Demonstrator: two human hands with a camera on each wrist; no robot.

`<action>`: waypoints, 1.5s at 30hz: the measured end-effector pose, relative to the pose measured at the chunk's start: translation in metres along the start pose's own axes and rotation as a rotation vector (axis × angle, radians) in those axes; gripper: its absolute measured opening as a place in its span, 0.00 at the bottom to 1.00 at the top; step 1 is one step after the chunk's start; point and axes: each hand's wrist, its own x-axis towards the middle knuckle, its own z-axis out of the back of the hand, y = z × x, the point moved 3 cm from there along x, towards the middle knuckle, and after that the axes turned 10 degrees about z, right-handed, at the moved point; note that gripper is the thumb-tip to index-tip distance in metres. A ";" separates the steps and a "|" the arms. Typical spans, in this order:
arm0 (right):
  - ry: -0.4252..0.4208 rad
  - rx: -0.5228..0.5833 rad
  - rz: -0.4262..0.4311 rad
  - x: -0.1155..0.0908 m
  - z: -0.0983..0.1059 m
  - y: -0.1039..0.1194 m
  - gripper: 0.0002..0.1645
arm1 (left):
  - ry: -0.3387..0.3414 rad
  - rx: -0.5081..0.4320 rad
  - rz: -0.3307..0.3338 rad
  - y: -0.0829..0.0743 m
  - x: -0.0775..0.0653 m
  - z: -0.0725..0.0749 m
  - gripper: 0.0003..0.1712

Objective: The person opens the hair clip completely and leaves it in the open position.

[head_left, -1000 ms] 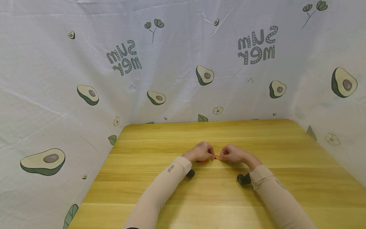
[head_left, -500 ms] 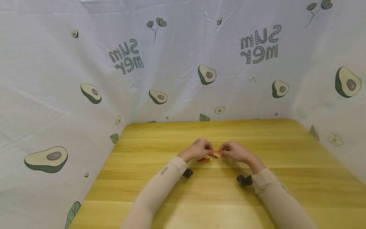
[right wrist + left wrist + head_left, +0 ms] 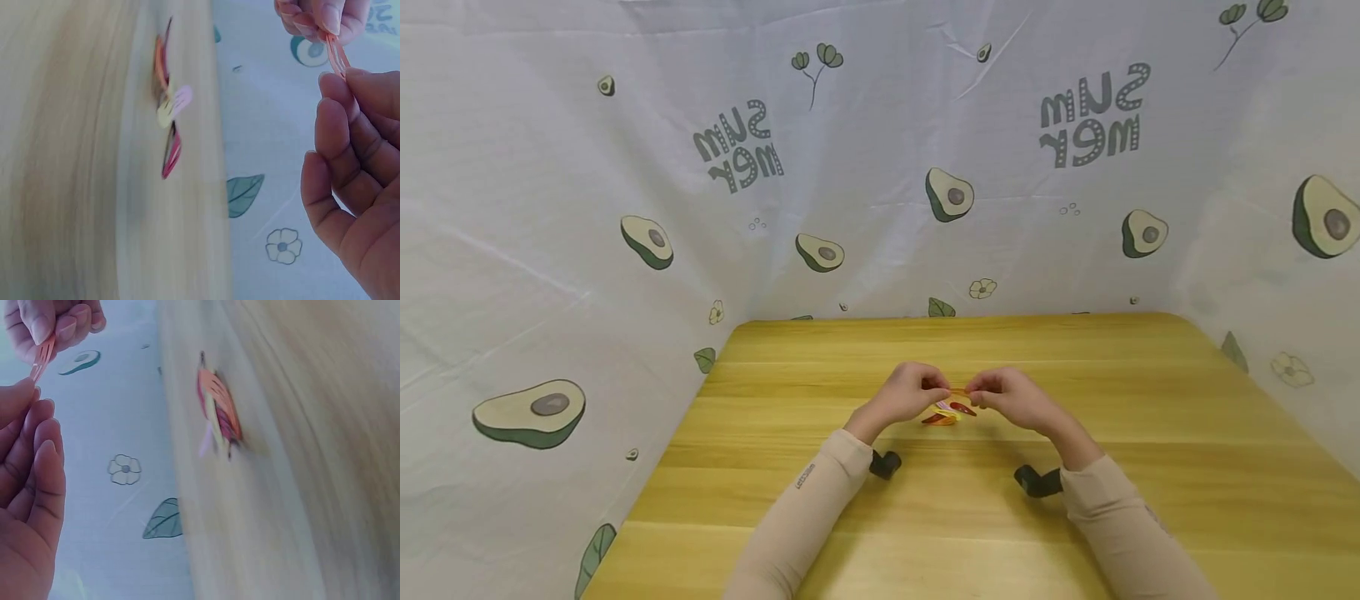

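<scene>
An orange snap hair clip [image 3: 42,360] is stretched between my two hands, raised above the table. My left hand [image 3: 908,392] pinches one end of it between thumb and index finger. The opposite end sits between the thumb and fingertips of my right hand [image 3: 1013,397], whose other fingers curl loosely below. Beneath the hands, a small heap of clips lies on the wood: another orange clip [image 3: 220,400], a yellow clip [image 3: 165,114], a lilac clip [image 3: 182,99] and a dark red clip [image 3: 962,409] at its right side. They overlap one another.
The wooden table [image 3: 955,517] reaches back to a white cloth [image 3: 880,125] printed with avocados, which also hangs at both sides. Black wrist devices [image 3: 1037,481] show beneath each forearm.
Both hands have risen slightly from the table with the orange clip between them. The left hand has shifted left, bringing the heap of clips into view.
</scene>
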 end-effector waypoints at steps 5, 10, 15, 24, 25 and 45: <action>-0.039 0.052 -0.007 -0.005 0.001 0.007 0.11 | -0.033 -0.062 -0.020 -0.005 -0.013 0.004 0.07; -0.065 0.079 0.010 -0.008 0.001 0.015 0.14 | -0.062 -0.106 -0.027 -0.011 -0.024 0.008 0.08; -0.087 0.102 0.013 -0.010 0.001 0.025 0.14 | -0.096 -0.121 -0.035 -0.016 -0.031 0.014 0.08; -0.111 0.129 0.080 -0.010 0.004 0.040 0.12 | -0.123 -0.081 -0.108 -0.025 -0.038 0.020 0.08; -0.113 0.132 0.087 -0.010 0.005 0.041 0.12 | -0.123 -0.075 -0.117 -0.026 -0.038 0.021 0.08; -0.115 0.130 0.153 -0.014 0.009 0.072 0.12 | -0.146 -0.053 -0.239 -0.053 -0.056 0.033 0.07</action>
